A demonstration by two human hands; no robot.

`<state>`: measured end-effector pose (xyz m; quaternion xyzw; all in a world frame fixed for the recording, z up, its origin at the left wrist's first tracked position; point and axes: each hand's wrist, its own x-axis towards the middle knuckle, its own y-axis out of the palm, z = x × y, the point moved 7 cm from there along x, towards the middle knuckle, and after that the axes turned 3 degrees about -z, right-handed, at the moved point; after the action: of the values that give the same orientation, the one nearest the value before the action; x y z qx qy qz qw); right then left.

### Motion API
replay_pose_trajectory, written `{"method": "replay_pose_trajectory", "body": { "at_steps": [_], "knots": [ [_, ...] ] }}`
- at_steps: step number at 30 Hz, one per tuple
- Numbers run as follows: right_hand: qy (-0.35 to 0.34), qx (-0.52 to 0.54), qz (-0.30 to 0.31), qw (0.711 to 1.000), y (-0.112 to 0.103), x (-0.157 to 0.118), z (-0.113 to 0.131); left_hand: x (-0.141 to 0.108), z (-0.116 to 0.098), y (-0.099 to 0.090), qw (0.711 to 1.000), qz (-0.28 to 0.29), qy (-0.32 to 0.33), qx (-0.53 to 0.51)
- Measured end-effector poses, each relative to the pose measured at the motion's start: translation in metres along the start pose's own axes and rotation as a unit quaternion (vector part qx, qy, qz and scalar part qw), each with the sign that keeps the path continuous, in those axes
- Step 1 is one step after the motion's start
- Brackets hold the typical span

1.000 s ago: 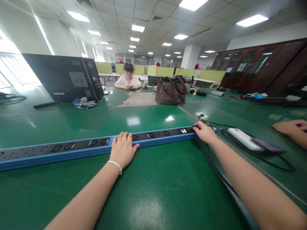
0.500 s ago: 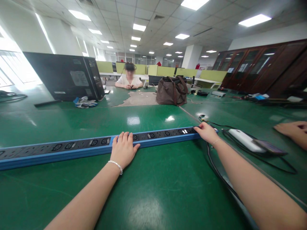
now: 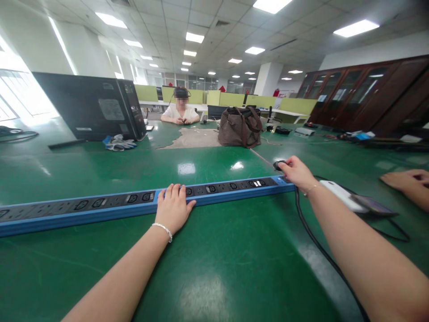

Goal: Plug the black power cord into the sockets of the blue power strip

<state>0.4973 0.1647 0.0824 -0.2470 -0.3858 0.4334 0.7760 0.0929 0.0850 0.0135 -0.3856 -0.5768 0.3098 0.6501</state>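
A long blue power strip (image 3: 221, 197) with a row of black sockets lies across the green table. My left hand (image 3: 173, 206) rests on its middle, fingers laid apart over the top and thumb along the near side. Just past the strip's right end, my right hand (image 3: 296, 172) pinches what looks like a black plug (image 3: 279, 165) between thumb and fingers. A thick black cable (image 3: 310, 237) runs from beside the strip's end, under my right wrist, toward the near edge. Whether it joins the plug is hidden.
A white device (image 3: 342, 195) and cables lie to the right, near another person's hand (image 3: 407, 183). Farther back stand a brown bag (image 3: 240, 127), gloves (image 3: 119, 143) and a black computer case (image 3: 90, 107). A person (image 3: 181, 112) sits across the table.
My right hand has moved right and slightly up from the strip's end, baring its blue end piece, and the plug now shows in its fingers. The thick cable has shifted. My left hand stays put.
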Motion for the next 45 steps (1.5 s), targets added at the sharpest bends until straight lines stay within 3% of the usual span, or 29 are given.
{"method": "replay_pose_trajectory", "body": {
  "at_steps": [4,8,11,14,21,28,38,45],
  "knots": [
    [0.038,-0.011,0.017,0.999,0.006,-0.006,0.005,0.000,0.000,0.000,1.000,-0.001,0.001,-0.004],
    [0.031,-0.023,0.013,0.999,0.011,-0.017,0.014,0.000,0.000,-0.001,1.000,-0.002,0.002,-0.012],
    [0.002,-0.011,0.024,1.000,0.016,-0.027,0.026,0.000,0.000,-0.001,1.000,0.000,0.000,-0.015],
    [-0.046,0.012,0.081,0.996,0.031,-0.041,0.044,0.000,0.000,-0.001,1.000,0.000,0.001,-0.013],
    [-0.111,-0.036,0.134,0.984,0.056,-0.065,0.075,0.000,0.000,0.000,1.000,-0.006,0.004,-0.006],
    [-0.089,-0.060,0.145,0.984,0.071,-0.069,0.080,0.000,-0.001,-0.001,1.000,-0.003,0.003,-0.010],
    [-0.080,-0.116,0.130,0.981,0.072,-0.068,0.085,0.001,-0.001,-0.001,1.000,0.003,0.003,-0.007],
    [-0.076,-0.216,0.155,0.961,0.078,-0.076,0.090,0.000,-0.001,0.000,1.000,-0.001,0.007,0.001]
  ]
}}
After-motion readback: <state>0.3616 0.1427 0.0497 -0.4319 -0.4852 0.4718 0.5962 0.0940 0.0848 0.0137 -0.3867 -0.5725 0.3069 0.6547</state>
